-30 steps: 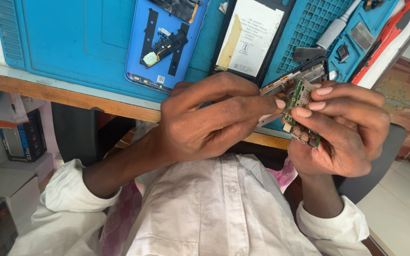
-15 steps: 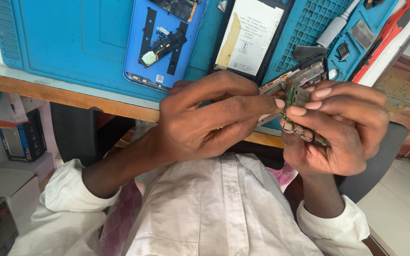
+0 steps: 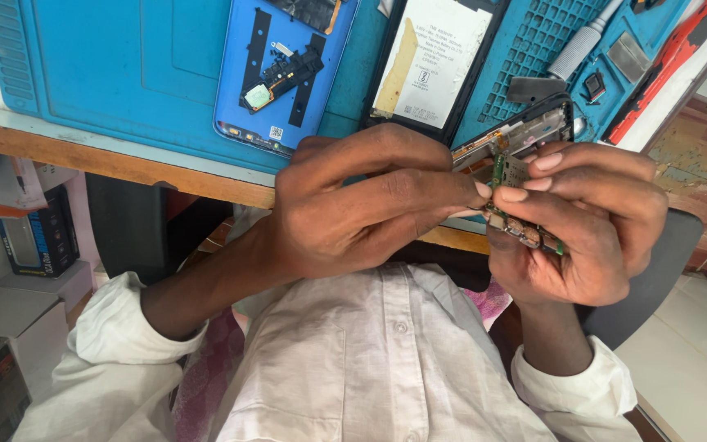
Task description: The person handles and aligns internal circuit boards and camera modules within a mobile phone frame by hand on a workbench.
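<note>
Both hands work one small green circuit board with metal components (image 3: 521,214), held in mid-air over the person's lap, just off the edge of the wooden bench (image 3: 124,164). Right hand (image 3: 591,233) grips the board: thumb under, fingers curled over the top, pinched firmly. Left hand (image 3: 362,205) comes in from the side, forefinger and thumb pressed together at the board's upper end; looks like it pinches a tiny part there, but fingertips hide the contact, so cannot tell for sure.

Behind the hands, on the blue silicone repair mat (image 3: 124,65): opened black phone frame (image 3: 533,131) (partly hidden by the fingers), blue phone back cover with black inner parts (image 3: 284,74), black-edged phone with exposed white battery (image 3: 435,61), white-handled screwdriver (image 3: 578,49), red-handled tool (image 3: 664,65) at the far edge.
</note>
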